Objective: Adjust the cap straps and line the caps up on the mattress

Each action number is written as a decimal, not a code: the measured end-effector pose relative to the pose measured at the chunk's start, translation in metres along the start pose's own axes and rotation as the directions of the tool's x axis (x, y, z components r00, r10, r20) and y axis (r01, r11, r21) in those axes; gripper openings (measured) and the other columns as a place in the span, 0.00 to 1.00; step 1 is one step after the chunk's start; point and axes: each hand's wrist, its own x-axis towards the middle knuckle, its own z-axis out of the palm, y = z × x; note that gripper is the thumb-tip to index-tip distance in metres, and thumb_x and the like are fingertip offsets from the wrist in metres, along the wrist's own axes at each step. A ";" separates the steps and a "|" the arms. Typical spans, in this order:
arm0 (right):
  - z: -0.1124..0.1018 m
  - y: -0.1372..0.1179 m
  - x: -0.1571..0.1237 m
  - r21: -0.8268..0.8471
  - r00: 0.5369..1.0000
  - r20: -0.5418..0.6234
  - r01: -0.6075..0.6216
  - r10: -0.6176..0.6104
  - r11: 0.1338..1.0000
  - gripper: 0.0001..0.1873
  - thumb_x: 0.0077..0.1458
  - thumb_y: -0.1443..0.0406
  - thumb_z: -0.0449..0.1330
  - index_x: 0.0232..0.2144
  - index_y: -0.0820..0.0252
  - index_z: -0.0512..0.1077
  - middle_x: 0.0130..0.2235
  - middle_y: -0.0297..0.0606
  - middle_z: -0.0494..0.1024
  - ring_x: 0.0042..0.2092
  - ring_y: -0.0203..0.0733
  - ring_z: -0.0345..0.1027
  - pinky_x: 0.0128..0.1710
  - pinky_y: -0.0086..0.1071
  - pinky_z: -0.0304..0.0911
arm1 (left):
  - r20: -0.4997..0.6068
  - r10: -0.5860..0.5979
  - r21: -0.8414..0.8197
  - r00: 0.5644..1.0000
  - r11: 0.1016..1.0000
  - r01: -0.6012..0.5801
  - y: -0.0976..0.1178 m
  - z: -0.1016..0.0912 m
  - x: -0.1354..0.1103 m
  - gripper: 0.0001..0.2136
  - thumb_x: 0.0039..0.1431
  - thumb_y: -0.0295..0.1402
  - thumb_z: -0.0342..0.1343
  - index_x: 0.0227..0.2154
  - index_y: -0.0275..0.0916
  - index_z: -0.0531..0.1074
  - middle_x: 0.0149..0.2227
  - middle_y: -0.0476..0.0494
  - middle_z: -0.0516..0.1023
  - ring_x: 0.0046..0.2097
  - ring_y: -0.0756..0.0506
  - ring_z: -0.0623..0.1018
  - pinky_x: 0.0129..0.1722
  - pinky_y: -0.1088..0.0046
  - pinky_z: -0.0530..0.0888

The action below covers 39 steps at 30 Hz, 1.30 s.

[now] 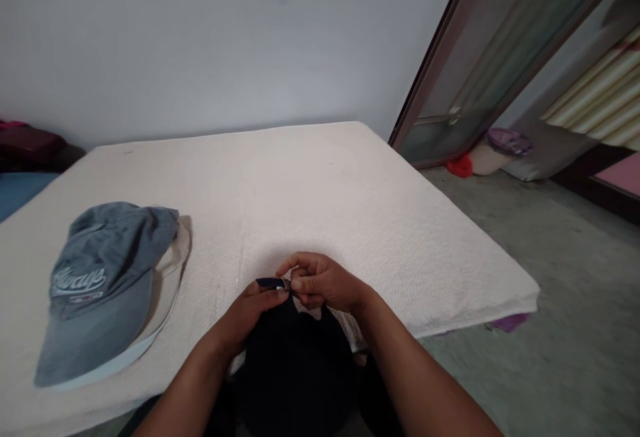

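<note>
A dark navy cap [295, 364] lies at the near edge of the white padded table [310, 197], partly over my lap. My left hand [253, 314] pinches its back strap [273, 283] from the left. My right hand [320, 282] has its fingers curled closed on the same strap end from the right. Both hands meet above the dark cap. A grey-blue cap [100, 284] with white lettering rests on a white cap [167, 284] at the table's left, well apart from my hands.
The table's right edge [520, 290] drops to a grey concrete floor. A framed glass door [480, 57] leans at the back right, with a red object [460, 166] and a purple-lidded container [503, 144] by its foot. Dark red and blue bundles [25, 157] sit far left.
</note>
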 end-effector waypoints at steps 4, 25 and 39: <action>-0.004 0.001 -0.002 -0.064 1.000 -0.025 -0.006 0.004 0.998 0.14 0.51 0.62 0.64 0.40 0.63 0.70 0.20 0.27 0.69 0.18 0.25 0.52 0.15 0.21 0.46 | -0.038 0.018 0.110 0.999 0.994 -0.013 -0.001 0.001 -0.001 0.09 0.50 0.35 0.62 0.33 0.37 0.79 0.28 0.46 0.80 0.29 0.49 0.75 0.32 0.75 0.67; -0.004 -0.001 -0.002 -0.098 0.994 -0.081 -0.086 0.078 0.991 0.13 0.46 0.64 0.66 0.34 0.62 0.70 0.18 0.24 0.64 0.18 0.25 0.53 0.16 0.20 0.48 | 0.020 0.080 0.270 0.997 0.959 -0.082 0.003 0.003 -0.006 0.13 0.49 0.37 0.62 0.39 0.40 0.78 0.31 0.47 0.79 0.32 0.48 0.73 0.33 0.75 0.67; -0.010 -0.002 -0.005 -0.119 0.995 -0.007 -0.101 0.101 0.988 0.13 0.46 0.64 0.66 0.36 0.62 0.72 0.21 0.27 0.67 0.21 0.26 0.56 0.18 0.20 0.50 | -0.016 0.035 0.247 0.999 0.969 -0.030 0.000 0.002 -0.007 0.11 0.51 0.38 0.61 0.38 0.43 0.78 0.33 0.47 0.80 0.36 0.47 0.75 0.37 0.74 0.68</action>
